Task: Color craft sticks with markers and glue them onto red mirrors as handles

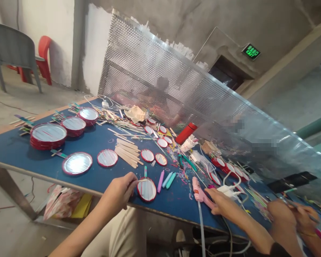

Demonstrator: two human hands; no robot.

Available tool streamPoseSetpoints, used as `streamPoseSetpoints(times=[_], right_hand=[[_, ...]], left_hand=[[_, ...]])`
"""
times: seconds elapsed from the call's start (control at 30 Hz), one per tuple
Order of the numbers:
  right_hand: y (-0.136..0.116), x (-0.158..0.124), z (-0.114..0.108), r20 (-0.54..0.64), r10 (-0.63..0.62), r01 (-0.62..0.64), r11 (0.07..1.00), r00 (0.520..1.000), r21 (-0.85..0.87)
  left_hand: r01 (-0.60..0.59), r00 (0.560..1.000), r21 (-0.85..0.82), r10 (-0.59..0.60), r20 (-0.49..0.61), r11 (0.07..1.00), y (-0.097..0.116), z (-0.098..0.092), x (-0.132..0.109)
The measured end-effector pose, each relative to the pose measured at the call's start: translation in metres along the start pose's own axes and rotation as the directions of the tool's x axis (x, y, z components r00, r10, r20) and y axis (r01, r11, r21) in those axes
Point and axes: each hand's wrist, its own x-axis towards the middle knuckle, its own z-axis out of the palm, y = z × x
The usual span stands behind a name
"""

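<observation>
- Six o'clock: left hand (125, 190) pinches a small stick (142, 180) over the red-rimmed disc (147, 191), apparently to steady it.
- Five o'clock: right hand (216, 201) grips the pink glue gun (198, 191) from behind, probably leaving its front clear.
- Eight o'clock: wooden sticks (127, 152) lie spread, seemingly for easy picking.

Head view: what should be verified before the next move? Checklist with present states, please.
1. Left hand pinching a small stick at the nearest red-rimmed disc: ok.
2. Right hand gripping the pink glue gun: ok.
3. Glue stick in the gun's back end: ok.
4. Glue gun clear of that disc: ok, they are apart.
5. Glue gun hot: cannot tell.
6. Loose wooden sticks on hand: ok, spread beyond the disc.
</observation>
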Motion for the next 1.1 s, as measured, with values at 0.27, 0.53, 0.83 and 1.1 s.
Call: streamPoseSetpoints(times=[0.27, 0.53, 0.83, 1.1], right_hand=[[-0.078, 0.017, -0.016, 0.087, -0.125, 0.119, 0.991, 0.988, 0.065], [-0.221, 0.02, 0.011, 0.05, -0.248, 0.222, 0.927, 0.967, 0.301], [-0.237, 0.018, 0.025, 0.049, -0.251, 0.228, 0.932, 0.967, 0.281], [-0.25, 0.023, 0.036, 0.053, -0.211, 0.184, 0.933, 0.976, 0.308]], left_hand=[[-0.005, 1.0, -0.003, 0.005, 0.001, 1.0, 0.005, -0.001, -0.004], [0.004, 0.999, -0.027, -0.005, -0.04, 1.0, 0.005, 0.002, -0.004], [0.051, 0.997, -0.03, -0.053, -0.049, 0.998, 0.004, 0.003, -0.001], [0.106, 0.994, -0.02, -0.107, -0.03, 0.994, 0.006, 0.003, 0.001]])
